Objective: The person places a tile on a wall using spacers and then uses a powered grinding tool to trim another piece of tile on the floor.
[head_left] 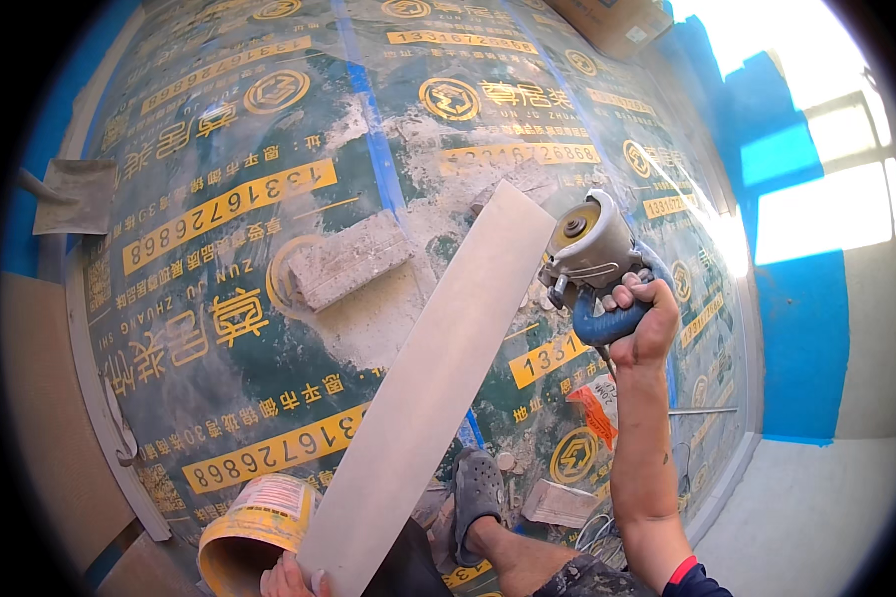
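A long, pale tile strip (430,388) slants from my lower left up to the middle of the view. At its near end is my left hand (291,577), fingers closed on the edge and partly cut off by the frame. My right hand (647,316) grips the blue handle of a handheld tile cutter (592,244). The cutter's round blade and guard stand beside the strip's far right corner. Whether the blade touches the tile, I cannot tell. A dusty block (353,261) lies left of the strip, and part of another block (523,187) shows past its far end.
Printed green protective sheeting (259,408) covers the floor, dusty in the middle. A yellow bucket (269,495) lies tilted by my left hand. My clog (478,495) is near a small block (560,504). A flat trowel (78,197) lies far left; a cardboard box (612,22) stands at the back.
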A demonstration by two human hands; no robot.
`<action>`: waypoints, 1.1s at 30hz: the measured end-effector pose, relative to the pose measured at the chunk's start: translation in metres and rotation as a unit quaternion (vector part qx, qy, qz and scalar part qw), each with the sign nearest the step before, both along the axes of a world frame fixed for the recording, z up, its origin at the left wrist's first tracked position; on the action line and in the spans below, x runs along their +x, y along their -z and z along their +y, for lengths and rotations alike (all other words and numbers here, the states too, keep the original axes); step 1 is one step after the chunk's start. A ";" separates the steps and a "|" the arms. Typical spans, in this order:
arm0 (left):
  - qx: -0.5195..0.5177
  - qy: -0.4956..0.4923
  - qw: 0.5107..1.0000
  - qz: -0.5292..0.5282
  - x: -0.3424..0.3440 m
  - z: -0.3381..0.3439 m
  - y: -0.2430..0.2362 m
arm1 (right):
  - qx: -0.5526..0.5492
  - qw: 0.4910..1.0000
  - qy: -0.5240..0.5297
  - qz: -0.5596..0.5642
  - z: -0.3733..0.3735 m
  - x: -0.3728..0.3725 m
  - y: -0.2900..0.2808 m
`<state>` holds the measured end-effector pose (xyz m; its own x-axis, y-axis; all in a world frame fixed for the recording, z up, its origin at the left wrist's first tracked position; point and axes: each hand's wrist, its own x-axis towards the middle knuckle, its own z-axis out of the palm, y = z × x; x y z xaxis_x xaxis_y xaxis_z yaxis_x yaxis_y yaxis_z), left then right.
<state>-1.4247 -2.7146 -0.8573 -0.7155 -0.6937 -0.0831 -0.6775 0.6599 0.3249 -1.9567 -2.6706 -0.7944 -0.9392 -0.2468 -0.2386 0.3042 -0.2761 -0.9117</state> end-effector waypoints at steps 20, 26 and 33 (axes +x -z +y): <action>0.004 -0.006 1.000 -0.001 0.004 0.003 0.005 | 0.009 1.000 -0.019 -0.007 0.001 0.008 -0.003; 0.003 -0.003 1.000 0.005 0.002 0.002 0.003 | 0.018 1.000 -0.021 -0.009 0.001 0.011 -0.004; 0.000 0.002 1.000 0.017 -0.003 0.000 -0.001 | 0.008 1.000 -0.025 -0.008 0.005 0.012 -0.004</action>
<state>-1.4273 -2.7147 -0.8564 -0.7201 -0.6913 -0.0591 -0.6640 0.6619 0.3480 -1.9450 -2.6660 -0.7906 -0.9216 -0.2900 -0.2581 0.3324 -0.2460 -0.9105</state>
